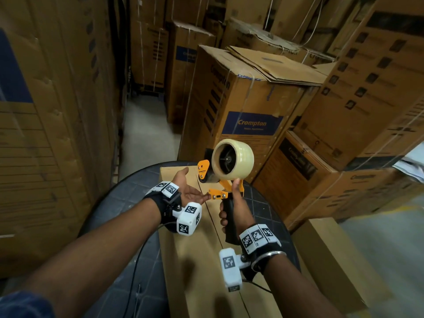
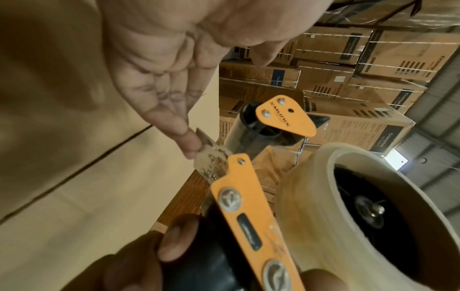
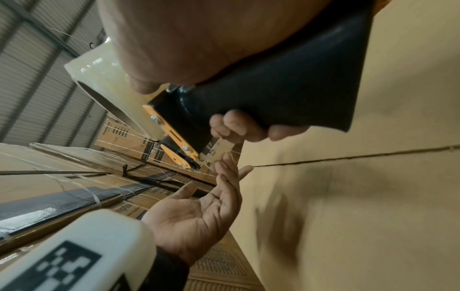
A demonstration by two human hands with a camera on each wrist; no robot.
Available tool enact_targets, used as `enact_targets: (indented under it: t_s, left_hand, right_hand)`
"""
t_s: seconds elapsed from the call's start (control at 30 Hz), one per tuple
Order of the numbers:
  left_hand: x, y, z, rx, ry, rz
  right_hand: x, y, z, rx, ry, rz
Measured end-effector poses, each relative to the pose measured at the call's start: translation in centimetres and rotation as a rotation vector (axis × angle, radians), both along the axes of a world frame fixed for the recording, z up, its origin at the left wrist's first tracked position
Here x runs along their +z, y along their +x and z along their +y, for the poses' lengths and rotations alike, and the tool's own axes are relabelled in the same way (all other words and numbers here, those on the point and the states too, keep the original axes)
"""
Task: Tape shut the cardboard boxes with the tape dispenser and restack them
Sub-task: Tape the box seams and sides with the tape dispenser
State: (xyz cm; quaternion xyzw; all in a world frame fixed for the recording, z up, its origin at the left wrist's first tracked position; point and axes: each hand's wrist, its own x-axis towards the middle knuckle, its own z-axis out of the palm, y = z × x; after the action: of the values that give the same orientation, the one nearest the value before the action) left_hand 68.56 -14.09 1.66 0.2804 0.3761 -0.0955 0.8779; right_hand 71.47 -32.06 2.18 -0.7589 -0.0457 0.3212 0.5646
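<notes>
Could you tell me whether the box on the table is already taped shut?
Not yet: the plain cardboard box has closed flaps, but its centre seam shows as a bare dark line, without tape.

A round, dark tabletop (image 1: 128, 191) with a diamond pattern fills the near middle. A thin black cable (image 1: 137, 260) curves across its left part. Past it a pale floor (image 1: 146, 134) runs back as a narrow aisle between stacks of printed cartons. The nearest tall carton (image 1: 241, 106) stands upright, has a blue "Crompton" label and is bound by a white strap (image 1: 250, 81). Flattened cardboard sheets (image 1: 275, 65) lie on its top and overhang the right edge. White papers (image 1: 410, 164) show at the far right. In the right wrist view a ribbed metal shutter (image 3: 32, 69) stands behind the stacks.
</notes>
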Motion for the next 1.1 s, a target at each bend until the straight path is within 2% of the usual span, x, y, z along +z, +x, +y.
enact_targets:
  t_s: [0.23, 0.3, 0.43, 0.5, 0.7, 0.93, 1.1]
  left_hand:
    - [-0.7, 2.1, 1.8, 0.077, 0.063, -0.031]
    - [-1.0, 2.6, 2.3, 0.041, 0.132, -0.043]
    - [-1.5, 4.1, 3.5, -0.024, 0.399, -0.001]
    - [-1.7, 4.9, 4.3, -0.054, 0.454, 0.002]
    - [-2.1, 6.7, 6.4, -0.050, 0.354, -0.041]
    - [-2.0, 7.9, 7.8, -0.146, 0.254, -0.055]
    - [-2.6, 9.1, 8.5, -0.117, 0.321, -0.002]
  right_hand:
    - [-0.2, 1.3, 0.6, -0.018, -0.024, 0.027]
    - [-0.4, 1.7, 0.8, -0.021, -0.026, 0.032]
    - [-0.7, 2.4, 1.4, -0.010, -0.020, 0.055]
    - [-1.0, 2.8, 1.8, 0.000, -0.010, 0.047]
    - [-1.0, 4.1, 2.8, 0.009, 0.019, 0.064]
    - [-1.1, 5.9, 4.1, -0.001, 0.075, 0.140]
    - [-1.7, 6.4, 4.7, 0.001, 0.079, 0.158]
